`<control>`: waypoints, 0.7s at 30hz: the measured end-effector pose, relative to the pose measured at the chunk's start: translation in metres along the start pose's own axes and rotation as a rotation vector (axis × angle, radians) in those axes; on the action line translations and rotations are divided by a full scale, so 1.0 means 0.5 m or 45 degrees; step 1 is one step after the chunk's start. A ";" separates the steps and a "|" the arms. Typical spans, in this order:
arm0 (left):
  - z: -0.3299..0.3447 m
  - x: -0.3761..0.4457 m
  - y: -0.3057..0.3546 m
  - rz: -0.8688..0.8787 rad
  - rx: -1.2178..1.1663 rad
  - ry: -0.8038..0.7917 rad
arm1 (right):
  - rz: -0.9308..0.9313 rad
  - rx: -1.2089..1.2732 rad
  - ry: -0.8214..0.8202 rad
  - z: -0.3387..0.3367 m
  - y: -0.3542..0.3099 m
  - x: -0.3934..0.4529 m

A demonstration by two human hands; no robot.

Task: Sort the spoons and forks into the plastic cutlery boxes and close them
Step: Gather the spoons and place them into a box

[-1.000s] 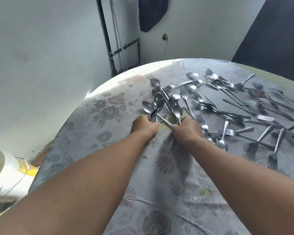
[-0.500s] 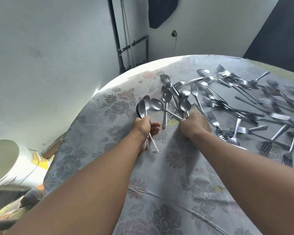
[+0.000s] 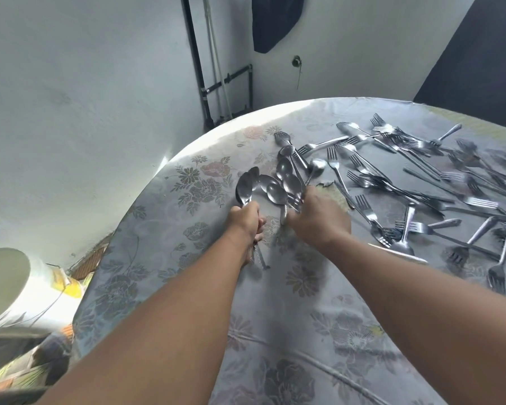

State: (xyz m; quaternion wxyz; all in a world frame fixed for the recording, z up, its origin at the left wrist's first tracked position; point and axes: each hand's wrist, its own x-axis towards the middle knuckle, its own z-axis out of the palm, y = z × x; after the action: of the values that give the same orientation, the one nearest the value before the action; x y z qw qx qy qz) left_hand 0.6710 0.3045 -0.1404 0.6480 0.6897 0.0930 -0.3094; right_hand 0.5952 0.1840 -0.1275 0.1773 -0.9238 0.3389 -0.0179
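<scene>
Across the middle and right of the frame lies the round table point(image 3: 275, 331) with its flowered cloth, and most of the cutlery is on it unsorted: the forks point(image 3: 421, 182) are scattered over the upper right, well apart from the hands. No plastic cutlery box is visible, so I judge the task is at an early stage; nothing is boxed or closed, and only spoons are being gathered. At centre, the left hand point(image 3: 246, 220) is curled around the handles of a small bundle of spoons point(image 3: 246, 190), bowls pointing up-frame. Just beside it, the right hand point(image 3: 316, 217) pinches the handles of a few more spoons point(image 3: 287, 185). Compared with half a second ago, the right hand has drawn its spoons closer to the left bundle, and their bowls now lie together.
</scene>
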 end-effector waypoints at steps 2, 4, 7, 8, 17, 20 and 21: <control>0.002 0.006 -0.002 0.023 0.119 0.020 | 0.002 -0.087 0.026 0.011 0.005 -0.002; 0.003 0.006 -0.002 0.064 0.256 0.072 | 0.005 -0.161 0.059 0.013 0.005 -0.006; 0.025 0.004 0.001 0.142 0.447 0.141 | 0.033 -0.310 0.029 0.002 0.002 -0.004; 0.035 0.001 0.003 0.171 0.533 0.153 | 0.045 -0.324 -0.022 -0.003 0.000 -0.003; 0.075 0.000 -0.003 0.256 0.858 0.310 | 0.096 -0.124 -0.165 -0.030 0.010 -0.012; 0.075 -0.003 0.002 0.255 1.011 0.325 | 0.112 0.019 -0.057 -0.041 0.031 -0.012; 0.072 -0.005 0.004 0.258 1.074 0.330 | 0.114 0.066 -0.043 -0.041 0.036 -0.014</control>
State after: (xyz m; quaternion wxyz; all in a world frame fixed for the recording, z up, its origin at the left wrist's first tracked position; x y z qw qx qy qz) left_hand 0.6587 0.2705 -0.1363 0.3203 0.9322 -0.0290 -0.1662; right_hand 0.5757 0.1692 -0.1135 0.2073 -0.9030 0.3763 -0.0032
